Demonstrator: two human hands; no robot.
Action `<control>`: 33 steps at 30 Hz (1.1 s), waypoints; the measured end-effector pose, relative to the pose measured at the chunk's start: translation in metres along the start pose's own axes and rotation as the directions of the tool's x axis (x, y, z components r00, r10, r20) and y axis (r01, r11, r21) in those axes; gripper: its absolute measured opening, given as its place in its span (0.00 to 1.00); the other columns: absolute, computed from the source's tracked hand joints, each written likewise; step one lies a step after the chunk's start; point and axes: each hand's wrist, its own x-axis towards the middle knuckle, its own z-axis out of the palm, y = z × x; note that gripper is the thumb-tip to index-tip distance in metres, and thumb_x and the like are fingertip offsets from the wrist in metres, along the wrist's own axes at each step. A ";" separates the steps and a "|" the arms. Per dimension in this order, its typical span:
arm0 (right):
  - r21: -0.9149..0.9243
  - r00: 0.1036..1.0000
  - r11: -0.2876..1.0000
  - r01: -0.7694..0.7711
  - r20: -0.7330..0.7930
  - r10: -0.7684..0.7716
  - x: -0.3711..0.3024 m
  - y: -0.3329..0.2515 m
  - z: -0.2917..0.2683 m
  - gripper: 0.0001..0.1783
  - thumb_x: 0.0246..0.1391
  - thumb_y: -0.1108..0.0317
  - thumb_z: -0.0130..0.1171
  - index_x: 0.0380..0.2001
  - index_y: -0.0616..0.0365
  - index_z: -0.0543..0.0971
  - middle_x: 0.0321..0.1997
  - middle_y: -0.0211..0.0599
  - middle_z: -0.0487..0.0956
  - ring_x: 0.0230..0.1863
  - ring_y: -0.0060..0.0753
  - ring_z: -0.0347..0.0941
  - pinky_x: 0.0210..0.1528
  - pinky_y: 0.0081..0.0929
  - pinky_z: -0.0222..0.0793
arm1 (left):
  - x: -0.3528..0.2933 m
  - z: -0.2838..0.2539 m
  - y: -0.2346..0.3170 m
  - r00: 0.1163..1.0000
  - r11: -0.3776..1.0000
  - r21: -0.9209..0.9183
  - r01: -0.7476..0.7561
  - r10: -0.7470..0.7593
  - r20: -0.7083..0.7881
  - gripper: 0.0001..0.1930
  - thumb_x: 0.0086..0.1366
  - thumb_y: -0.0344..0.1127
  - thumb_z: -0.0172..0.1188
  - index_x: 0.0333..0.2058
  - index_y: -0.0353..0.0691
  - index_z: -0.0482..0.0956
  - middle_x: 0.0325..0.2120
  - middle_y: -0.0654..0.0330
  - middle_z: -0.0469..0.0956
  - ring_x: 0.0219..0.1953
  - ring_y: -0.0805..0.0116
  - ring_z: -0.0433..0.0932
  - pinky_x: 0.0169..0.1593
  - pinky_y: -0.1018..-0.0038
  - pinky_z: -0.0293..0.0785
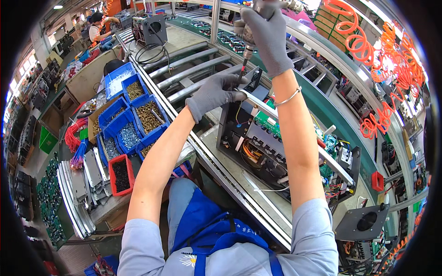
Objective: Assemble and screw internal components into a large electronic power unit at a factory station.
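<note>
My right hand (269, 34), in a grey glove, is wrapped round a power screwdriver (248, 34) held upright, its bit pointing down. The bit's tip meets the far left corner of an open black metal chassis (228, 133). At that same corner my left hand (214, 94), also gloved, grips the chassis edge with its fingers and thumb close beside the bit. Any screw under the tip is hidden by the fingers. Inside the chassis lie a green circuit board (267, 120), dark heat-sink blocks and coloured wires. A pale rail (338, 168) runs along its top, partly behind my right forearm.
Blue bins (149, 115) of screws and a red bin (121, 175) of black parts stand to my left, by stacked metal strips (76, 198). Beyond the chassis are rollers (184, 69) and a green belt (340, 122). Orange coiled hoses (354, 37) hang at right. A co-worker (97, 32) is far left.
</note>
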 end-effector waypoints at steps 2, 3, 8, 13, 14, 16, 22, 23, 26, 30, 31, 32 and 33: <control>0.025 0.957 0.959 -0.281 0.081 0.278 -0.004 -0.016 -0.001 0.06 0.48 0.70 0.57 0.28 0.58 0.70 0.19 0.23 0.69 0.18 0.16 0.63 0.20 0.19 0.60 | 0.000 -0.003 0.006 0.998 0.999 0.000 0.049 -0.049 0.026 0.22 0.53 0.30 0.67 0.48 0.34 0.75 0.33 0.63 0.79 0.35 0.79 0.76 0.44 0.80 0.72; 0.019 0.943 0.948 -0.317 0.109 0.314 -0.005 -0.023 0.000 0.06 0.48 0.70 0.57 0.27 0.59 0.70 0.19 0.22 0.68 0.19 0.14 0.62 0.21 0.20 0.60 | 0.002 -0.005 0.008 0.995 0.996 0.059 0.071 -0.075 0.063 0.19 0.54 0.30 0.66 0.45 0.34 0.76 0.32 0.63 0.79 0.34 0.78 0.76 0.44 0.80 0.72; -0.104 0.979 0.983 -0.149 0.126 0.162 -0.003 -0.009 -0.001 0.07 0.48 0.69 0.57 0.25 0.60 0.71 0.18 0.23 0.68 0.20 0.14 0.62 0.21 0.19 0.60 | 0.011 -0.010 0.004 0.992 0.992 0.109 0.056 -0.068 0.104 0.12 0.53 0.34 0.69 0.35 0.36 0.80 0.25 0.68 0.76 0.29 0.81 0.71 0.36 0.81 0.69; -0.128 0.989 0.987 -0.098 0.101 0.111 -0.005 -0.005 0.003 0.07 0.48 0.69 0.57 0.24 0.60 0.71 0.19 0.22 0.68 0.20 0.14 0.62 0.22 0.19 0.60 | 0.009 -0.007 0.004 0.991 0.995 0.087 0.050 -0.060 0.121 0.12 0.53 0.35 0.70 0.34 0.37 0.79 0.25 0.68 0.76 0.29 0.81 0.71 0.36 0.81 0.69; -0.103 0.985 0.988 -0.111 0.120 0.123 -0.005 -0.006 0.003 0.07 0.48 0.69 0.57 0.25 0.60 0.72 0.19 0.22 0.68 0.20 0.14 0.63 0.22 0.19 0.60 | 0.008 -0.008 0.005 0.992 0.994 0.103 0.041 -0.052 0.113 0.12 0.53 0.35 0.70 0.34 0.37 0.79 0.25 0.68 0.76 0.29 0.81 0.71 0.36 0.81 0.69; -0.079 0.980 0.988 -0.132 0.139 0.142 -0.008 -0.009 0.003 0.07 0.48 0.69 0.57 0.25 0.60 0.72 0.20 0.22 0.68 0.20 0.14 0.63 0.22 0.19 0.61 | 0.005 -0.008 0.005 0.993 0.992 0.117 0.037 -0.050 0.106 0.12 0.53 0.35 0.70 0.34 0.37 0.80 0.25 0.68 0.76 0.29 0.81 0.71 0.36 0.81 0.68; -0.024 0.977 0.992 -0.124 0.172 0.126 -0.010 -0.011 -0.006 0.06 0.49 0.69 0.56 0.26 0.60 0.72 0.19 0.23 0.69 0.21 0.14 0.65 0.22 0.19 0.63 | 0.011 -0.004 0.001 0.989 0.994 0.088 0.072 -0.082 0.122 0.11 0.53 0.28 0.65 0.37 0.36 0.78 0.28 0.65 0.79 0.33 0.78 0.75 0.42 0.79 0.72; -0.003 0.972 0.986 -0.166 0.170 0.164 -0.011 -0.013 -0.005 0.05 0.49 0.69 0.56 0.26 0.60 0.73 0.19 0.23 0.70 0.20 0.15 0.66 0.21 0.19 0.63 | 0.012 -0.006 -0.002 0.993 0.992 0.118 0.040 -0.052 0.108 0.12 0.53 0.34 0.68 0.35 0.38 0.79 0.27 0.65 0.78 0.33 0.78 0.74 0.41 0.78 0.71; 0.001 0.960 0.980 -0.197 0.203 0.193 -0.006 -0.004 -0.003 0.05 0.50 0.70 0.55 0.29 0.60 0.73 0.19 0.27 0.71 0.18 0.18 0.68 0.21 0.20 0.65 | 0.017 -0.008 -0.014 0.998 0.989 0.145 -0.004 -0.006 0.069 0.17 0.51 0.42 0.71 0.36 0.41 0.81 0.27 0.64 0.79 0.33 0.75 0.74 0.41 0.75 0.71; -0.158 0.982 0.987 -0.010 0.187 0.040 -0.003 -0.011 -0.005 0.10 0.50 0.66 0.55 0.22 0.60 0.76 0.20 0.23 0.70 0.23 0.14 0.61 0.24 0.21 0.57 | 0.009 -0.007 -0.032 0.982 0.984 0.125 -0.124 0.140 -0.127 0.26 0.49 0.39 0.73 0.47 0.40 0.79 0.35 0.61 0.82 0.39 0.75 0.77 0.44 0.76 0.72; -0.035 0.979 0.994 -0.104 0.173 0.109 -0.010 -0.029 -0.014 0.08 0.52 0.70 0.56 0.30 0.65 0.79 0.25 0.35 0.79 0.26 0.23 0.77 0.29 0.20 0.73 | -0.002 0.004 -0.018 0.973 0.993 0.068 -0.092 0.104 -0.205 0.27 0.47 0.38 0.74 0.47 0.38 0.78 0.36 0.58 0.82 0.40 0.74 0.78 0.45 0.75 0.73; 0.015 0.986 0.991 -0.137 0.100 0.134 -0.008 -0.042 -0.016 0.10 0.52 0.69 0.55 0.30 0.65 0.79 0.25 0.34 0.80 0.26 0.23 0.77 0.28 0.19 0.72 | -0.005 0.002 -0.029 0.922 0.952 -0.048 -0.301 0.278 -0.270 0.27 0.50 0.41 0.72 0.47 0.34 0.77 0.33 0.58 0.81 0.35 0.74 0.78 0.41 0.75 0.73; 0.050 0.992 0.999 -0.002 0.125 -0.005 -0.013 -0.055 -0.041 0.11 0.53 0.67 0.54 0.28 0.64 0.80 0.24 0.33 0.79 0.24 0.22 0.75 0.27 0.19 0.72 | -0.015 0.009 -0.013 0.899 0.941 -0.040 -0.336 0.308 -0.313 0.25 0.52 0.45 0.70 0.44 0.33 0.77 0.30 0.59 0.79 0.31 0.74 0.76 0.38 0.75 0.72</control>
